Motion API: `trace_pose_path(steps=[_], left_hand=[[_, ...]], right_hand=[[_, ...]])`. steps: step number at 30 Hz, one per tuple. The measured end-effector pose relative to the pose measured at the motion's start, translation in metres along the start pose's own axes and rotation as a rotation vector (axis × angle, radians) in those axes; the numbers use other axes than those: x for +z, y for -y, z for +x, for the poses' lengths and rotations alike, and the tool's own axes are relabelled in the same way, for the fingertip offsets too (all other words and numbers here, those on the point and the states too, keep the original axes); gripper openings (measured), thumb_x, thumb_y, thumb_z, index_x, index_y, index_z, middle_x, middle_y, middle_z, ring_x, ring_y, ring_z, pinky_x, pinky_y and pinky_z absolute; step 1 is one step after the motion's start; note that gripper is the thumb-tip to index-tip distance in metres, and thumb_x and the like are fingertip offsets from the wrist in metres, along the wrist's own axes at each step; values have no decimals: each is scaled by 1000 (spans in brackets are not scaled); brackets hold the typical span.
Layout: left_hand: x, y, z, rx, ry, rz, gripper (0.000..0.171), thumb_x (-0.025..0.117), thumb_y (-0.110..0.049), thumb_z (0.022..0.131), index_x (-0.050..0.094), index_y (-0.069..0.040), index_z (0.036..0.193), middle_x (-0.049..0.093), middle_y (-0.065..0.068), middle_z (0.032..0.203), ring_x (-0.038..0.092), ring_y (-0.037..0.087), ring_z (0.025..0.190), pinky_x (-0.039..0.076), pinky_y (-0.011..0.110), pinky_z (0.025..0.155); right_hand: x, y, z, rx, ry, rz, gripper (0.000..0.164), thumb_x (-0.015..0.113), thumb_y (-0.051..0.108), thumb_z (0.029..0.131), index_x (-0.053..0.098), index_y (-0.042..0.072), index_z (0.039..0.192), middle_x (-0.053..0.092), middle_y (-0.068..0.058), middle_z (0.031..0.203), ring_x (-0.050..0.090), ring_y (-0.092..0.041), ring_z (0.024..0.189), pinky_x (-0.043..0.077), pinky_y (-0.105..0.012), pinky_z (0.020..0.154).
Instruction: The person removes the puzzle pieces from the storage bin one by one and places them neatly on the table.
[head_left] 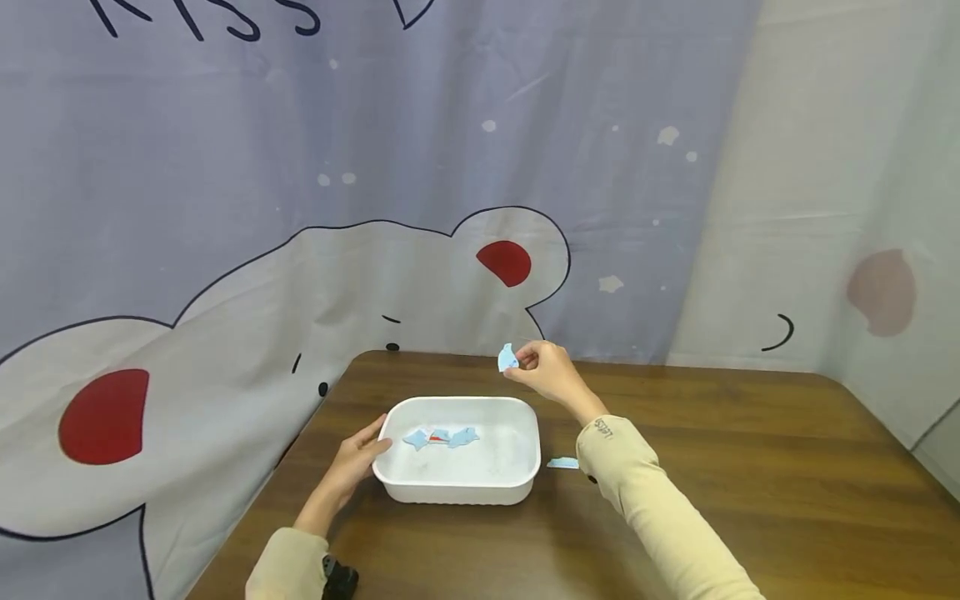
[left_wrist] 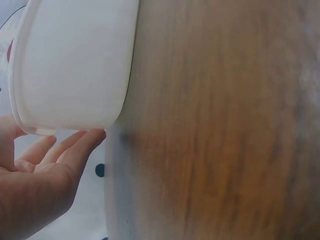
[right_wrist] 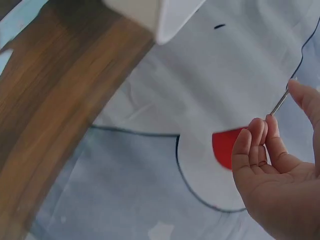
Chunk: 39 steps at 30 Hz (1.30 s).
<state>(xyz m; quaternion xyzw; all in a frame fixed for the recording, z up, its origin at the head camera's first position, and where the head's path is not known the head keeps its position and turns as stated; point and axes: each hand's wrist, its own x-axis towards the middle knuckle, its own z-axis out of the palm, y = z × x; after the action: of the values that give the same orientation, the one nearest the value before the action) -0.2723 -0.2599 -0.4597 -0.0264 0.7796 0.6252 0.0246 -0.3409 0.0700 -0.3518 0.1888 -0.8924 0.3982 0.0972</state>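
Note:
A white plastic tub (head_left: 457,493) stands on the wooden table. My left hand (head_left: 356,460) grips its left end, thumb over the rim and fingers against the outer wall; the left wrist view shows those fingers (left_wrist: 82,150) along the tub's end. Between thumb and fingertips, my right hand (head_left: 553,375) pinches a small light blue scrap (head_left: 507,358) with an uneven outline, raised beyond the tub's back right corner. The right wrist view catches this scrap edge-on as a thin strip (right_wrist: 280,103). Inside the tub lie several light blue scraps (head_left: 462,437), one with a red patch.
Another light blue scrap (head_left: 562,462) lies on the table right of the tub, partly behind the right sleeve (head_left: 637,475). A printed curtain (head_left: 420,283) hangs along the table's back edge. The table (head_left: 750,467) extends far to the right.

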Motion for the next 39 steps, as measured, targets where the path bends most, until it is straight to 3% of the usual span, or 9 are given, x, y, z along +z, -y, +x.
trace_pose_path(steps=[9, 21, 32, 39], left_hand=[[1, 1, 1, 0, 18, 3, 57, 48, -14, 101, 27, -5, 154, 39, 31, 148, 49, 41, 130, 55, 39, 92], [-3, -3, -2, -18, 13, -3, 57, 49, -14, 101, 28, -6, 153, 39, 30, 148, 50, 36, 129, 54, 37, 94], [-1, -5, 0, -24, -1, -6, 57, 49, -14, 101, 29, -8, 154, 39, 28, 149, 47, 39, 132, 53, 40, 97], [0, -4, -1, -24, 9, 1, 57, 49, -16, 101, 29, -8, 154, 41, 30, 147, 51, 37, 129, 54, 38, 95]], right_hand=[[-50, -41, -28, 44, -59, -56, 31, 75, 20, 82, 67, -5, 99, 68, -16, 94, 62, -23, 85, 51, -28, 75], [-76, -108, -74, 125, 10, -117, 33, 76, 20, 81, 66, -7, 97, 70, -15, 89, 63, -18, 79, 51, -25, 68], [-73, -139, -106, 184, 50, -138, 35, 76, 19, 80, 64, -10, 95, 69, -16, 87, 65, -20, 77, 51, -26, 66], [-61, -150, -120, 228, 152, -126, 31, 76, 17, 81, 65, -9, 94, 68, -14, 88, 61, -19, 79, 50, -29, 67]])
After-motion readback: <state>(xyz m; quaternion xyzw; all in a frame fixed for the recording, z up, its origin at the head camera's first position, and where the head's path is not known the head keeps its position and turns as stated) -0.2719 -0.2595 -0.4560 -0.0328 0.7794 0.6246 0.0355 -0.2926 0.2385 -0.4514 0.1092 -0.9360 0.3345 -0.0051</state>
